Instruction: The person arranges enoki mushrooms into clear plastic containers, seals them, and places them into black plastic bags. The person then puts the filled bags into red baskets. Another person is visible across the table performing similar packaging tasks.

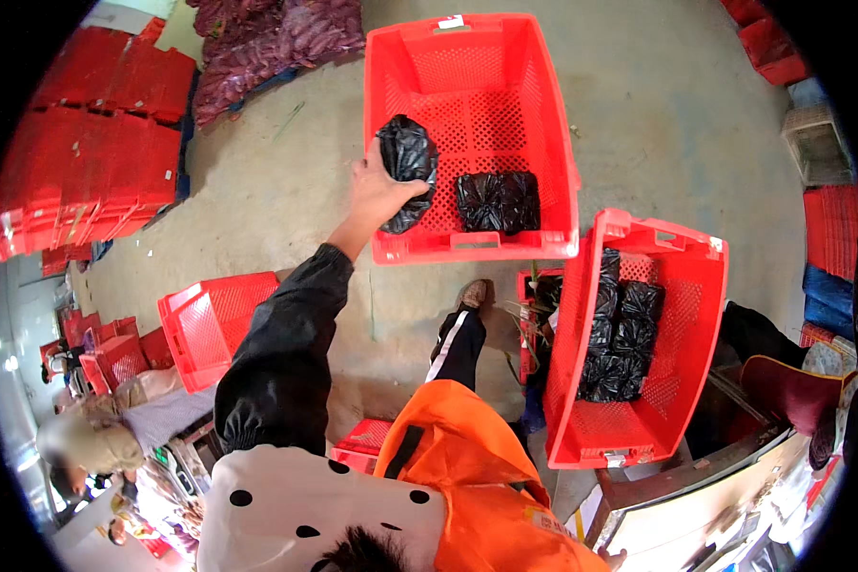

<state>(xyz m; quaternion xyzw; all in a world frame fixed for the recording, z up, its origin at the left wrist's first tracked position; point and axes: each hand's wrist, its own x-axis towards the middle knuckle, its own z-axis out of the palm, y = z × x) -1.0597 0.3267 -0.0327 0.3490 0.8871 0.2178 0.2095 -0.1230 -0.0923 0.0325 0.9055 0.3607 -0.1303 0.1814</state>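
Note:
My left hand (pixel 385 187) grips a black plastic-wrapped bundle (pixel 409 154) over the left wall of a red perforated plastic crate (pixel 472 68). Inside that crate, near its front wall, sit black plastic-wrapped bundles (pixel 498 202) pressed side by side. To the right a second red crate (pixel 676 357) holds several similar black bundles (pixel 633 336) in rows. A small piece of a hand (pixel 613 558) shows at the bottom edge beside the orange garment (pixel 486 493); it may be my right hand, but what its fingers do cannot be made out.
Stacked red crates (pixel 107 157) and mesh sacks of purple-red produce (pixel 279 50) stand at the upper left. Another red crate (pixel 214 325) lies by my left elbow. A wooden-edged table (pixel 686 493) is at lower right. Other people (pixel 93 443) are at the lower left.

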